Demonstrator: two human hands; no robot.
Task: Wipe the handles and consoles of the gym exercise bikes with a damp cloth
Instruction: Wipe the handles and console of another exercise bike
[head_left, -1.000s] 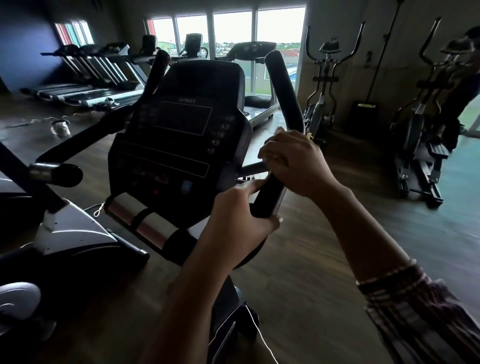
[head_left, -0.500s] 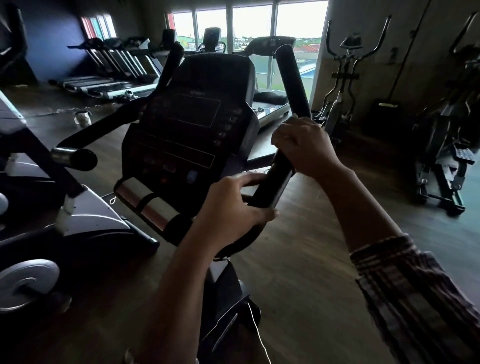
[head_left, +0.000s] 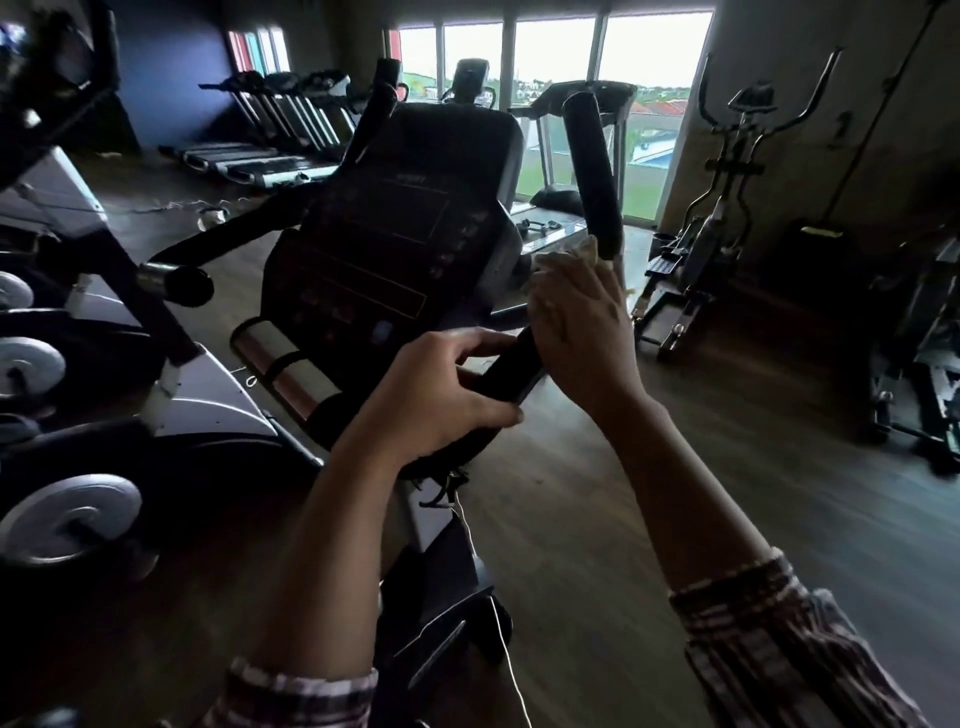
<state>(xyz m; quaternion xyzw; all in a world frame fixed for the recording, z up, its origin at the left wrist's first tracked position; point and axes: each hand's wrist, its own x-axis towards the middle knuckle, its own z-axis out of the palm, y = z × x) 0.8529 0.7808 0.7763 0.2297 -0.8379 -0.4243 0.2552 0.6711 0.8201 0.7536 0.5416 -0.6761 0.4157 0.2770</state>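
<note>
An exercise bike stands right in front of me with a dark console facing up. Its right handle is a black padded bar that rises toward the windows. My right hand is wrapped round the middle of this bar with a pale cloth under its fingers; a corner of the cloth sticks out above the hand. My left hand grips the lower end of the same bar, just below the console. The left handle reaches out to the left, untouched.
Another bike with white covers stands close on the left. Treadmills line the far wall by the windows. Elliptical trainers stand at the right. Thin white cables hang from the bike's post over the wooden floor.
My right hand has slid up the right handle with the cloth, whose corner now shows. My left hand keeps its grip lower down. My head has turned a little left.
</note>
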